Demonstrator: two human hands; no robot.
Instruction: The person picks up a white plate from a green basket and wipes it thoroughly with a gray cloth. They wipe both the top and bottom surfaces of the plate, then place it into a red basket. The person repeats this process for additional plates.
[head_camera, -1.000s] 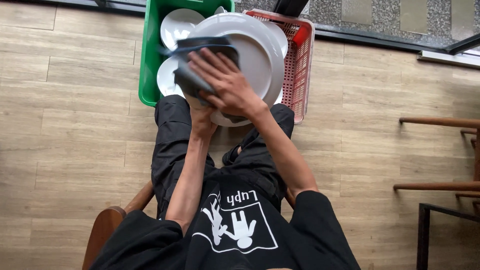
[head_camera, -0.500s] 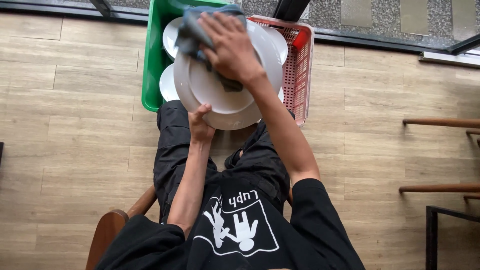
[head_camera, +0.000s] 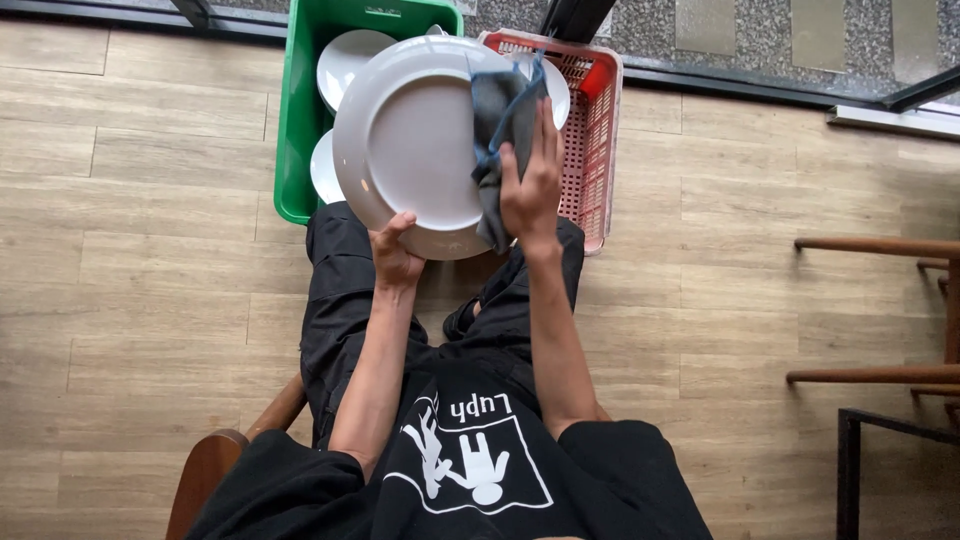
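- A green plastic crate (head_camera: 296, 150) stands on the pale wooden plank floor (head_camera: 140, 250) at the far left, just beyond the seated person's knees; two white round plates (head_camera: 345, 62) show inside it, one at the far end and one nearer, both partly hidden.
- The left hand (head_camera: 395, 255) grips the near rim of a large round grey-white ceramic plate (head_camera: 410, 140), thumb on the upper face and the other fingers closed under the edge; it is clamped on the plate.
- The plate is held up, tilted, above the lap and in front of both containers, overlapping the crate's right side.
- A dark grey cloth (head_camera: 500, 130) lies bunched on the plate's right edge and hangs down past the rim.
- The right hand (head_camera: 530, 180) presses flat on the cloth, fingers stretched together toward the far side, pinning it to the plate.
- A pink perforated plastic basket (head_camera: 598, 140) stands touching the crate's right side, with a white dish partly visible inside behind the cloth.
- Brown wooden chair parts (head_camera: 880, 245) stand well apart at the far right.
- A rounded wooden chair arm (head_camera: 205, 470) shows at the near left.
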